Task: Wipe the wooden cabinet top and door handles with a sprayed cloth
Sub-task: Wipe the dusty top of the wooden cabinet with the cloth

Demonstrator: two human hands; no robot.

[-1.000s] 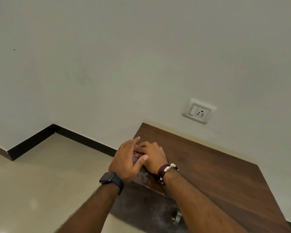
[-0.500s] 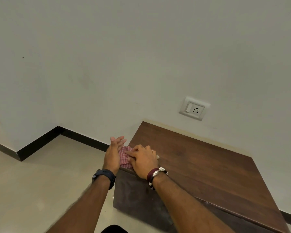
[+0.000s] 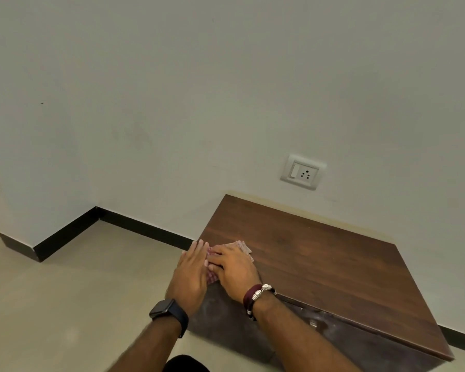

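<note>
A low dark wooden cabinet [image 3: 320, 267] stands against the wall, its top facing me. A pink checked cloth [image 3: 240, 246] lies on the top's near left corner, mostly hidden under my hands. My right hand [image 3: 232, 269], with a maroon bracelet, presses flat on the cloth. My left hand [image 3: 192, 275], with a dark watch on the wrist, lies flat along the cabinet's left edge against the cloth's side. A metal door handle [image 3: 313, 323] shows faintly on the dusty front.
A white wall socket with a switch [image 3: 302, 172] sits on the wall just above the cabinet's back edge. Black skirting [image 3: 145, 229] runs along the wall base, with a beige tiled floor [image 3: 78, 291] to the left.
Both hands have flattened the cloth out on the corner: it was bunched between them, now it lies spread under my right hand. The camera has tilted up and back.
</note>
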